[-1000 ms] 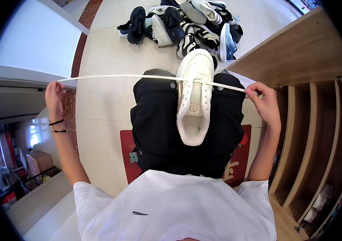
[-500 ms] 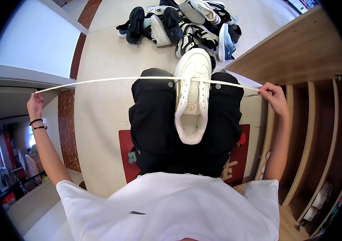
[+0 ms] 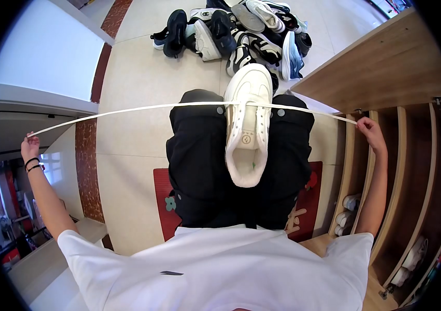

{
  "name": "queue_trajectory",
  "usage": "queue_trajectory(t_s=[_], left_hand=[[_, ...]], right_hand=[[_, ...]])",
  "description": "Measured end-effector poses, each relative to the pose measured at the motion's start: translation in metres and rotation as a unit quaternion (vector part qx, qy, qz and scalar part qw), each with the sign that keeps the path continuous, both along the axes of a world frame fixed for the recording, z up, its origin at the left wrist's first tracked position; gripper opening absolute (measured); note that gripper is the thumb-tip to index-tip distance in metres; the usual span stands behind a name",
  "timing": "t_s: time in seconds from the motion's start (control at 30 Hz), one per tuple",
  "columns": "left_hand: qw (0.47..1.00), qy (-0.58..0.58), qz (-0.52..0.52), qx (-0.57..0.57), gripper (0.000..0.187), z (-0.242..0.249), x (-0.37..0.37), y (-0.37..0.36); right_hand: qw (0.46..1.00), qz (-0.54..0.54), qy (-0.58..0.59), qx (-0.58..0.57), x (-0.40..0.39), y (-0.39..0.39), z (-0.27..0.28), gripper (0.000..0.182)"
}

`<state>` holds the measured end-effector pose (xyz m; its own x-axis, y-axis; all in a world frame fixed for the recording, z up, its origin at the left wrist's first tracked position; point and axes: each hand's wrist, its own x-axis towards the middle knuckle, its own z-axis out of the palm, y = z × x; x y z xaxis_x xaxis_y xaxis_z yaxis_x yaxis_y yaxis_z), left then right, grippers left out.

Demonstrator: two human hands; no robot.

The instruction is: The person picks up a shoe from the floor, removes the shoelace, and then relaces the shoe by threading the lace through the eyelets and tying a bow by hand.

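Observation:
A white sneaker point(image 3: 248, 86) rests between my knees, its toe pointing away from me and its opening toward me. One white shoelace point(image 3: 142, 108) runs through the lowest eyelets and stretches out to both sides. The upper eyelets along the tongue point(image 3: 249, 124) are unlaced. Far out on the left, my left hand point(image 3: 30, 145) is closed, pinching one end of the lace. On the other side my right hand point(image 3: 371, 133) pinches the opposite end, in front of the wooden shelves. The lace is drawn nearly straight, with a slight sag toward its ends.
A heap of shoes point(image 3: 241, 31) lies on the tiled floor ahead. On the right stands a wooden shoe cabinet point(image 3: 401, 171) with its door point(image 3: 370, 57) swung out and some shoes inside. A red mat point(image 3: 163, 199) is beneath me. A white wall point(image 3: 49, 52) borders the left.
Both hands have moved farther apart and slightly toward me, still holding the lace ends. The sneaker has stayed in place between my knees.

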<state>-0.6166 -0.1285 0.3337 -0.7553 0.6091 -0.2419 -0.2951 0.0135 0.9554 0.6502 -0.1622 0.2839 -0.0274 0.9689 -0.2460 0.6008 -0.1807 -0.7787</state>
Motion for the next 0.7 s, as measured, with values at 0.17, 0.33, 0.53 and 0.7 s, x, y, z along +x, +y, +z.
queue_trajectory(t_s=[0.17,0.33,0.53,0.7], left_hand=[[1.0,0.012,0.014,-0.003,0.031,0.012,0.002,0.003],[0.999,0.021,-0.038,0.017,0.033,0.006,0.003,0.005],[0.999,0.02,-0.029,0.022,0.035,0.002,0.041,0.01],[0.999,0.023,-0.032,0.004,0.036,-0.005,0.051,0.018]], right_hand=[[0.997,-0.033,-0.026,-0.061,0.065,-0.011,-0.003,0.029],[0.997,-0.057,-0.001,-0.055,0.087,-0.031,0.002,0.031],[0.988,-0.145,-0.004,-0.054,0.111,-0.058,0.0,0.026],[0.991,-0.111,0.039,-0.059,0.069,-0.057,-0.029,0.024]])
